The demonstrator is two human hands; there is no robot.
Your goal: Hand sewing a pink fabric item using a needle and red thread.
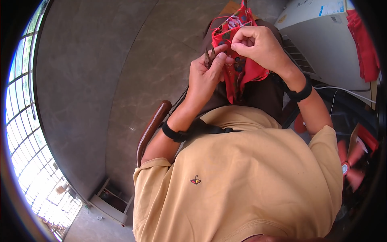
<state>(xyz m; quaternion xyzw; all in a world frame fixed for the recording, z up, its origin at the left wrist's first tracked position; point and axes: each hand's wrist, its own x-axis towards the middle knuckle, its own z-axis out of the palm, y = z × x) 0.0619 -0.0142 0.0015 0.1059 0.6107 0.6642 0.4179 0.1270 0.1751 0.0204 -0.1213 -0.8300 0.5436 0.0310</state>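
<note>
A red cloth piece with dark printed patterns and red edging [254,70] lies over my lap. My left hand [204,76] is at the cloth's left edge, its thumb and forefinger near each other. Two dark metal points, which look like small thread snips [208,59], stick up from between its fingers. My right hand [264,48] hovers over the cloth with thumb and forefinger pinched together. Whatever they pinch is too fine to make out. A loop of thin red cord [219,18] and a pale purple-white bundle [234,22] show at the cloth's far end.
A brown chair armrest [155,125] is beside my left arm. To the right stand a white appliance-like box [318,32] with red cloth [363,48] hanging on it, a white cable [346,91] and a red-bladed fan [344,167]. A barred window [28,133] is far left.
</note>
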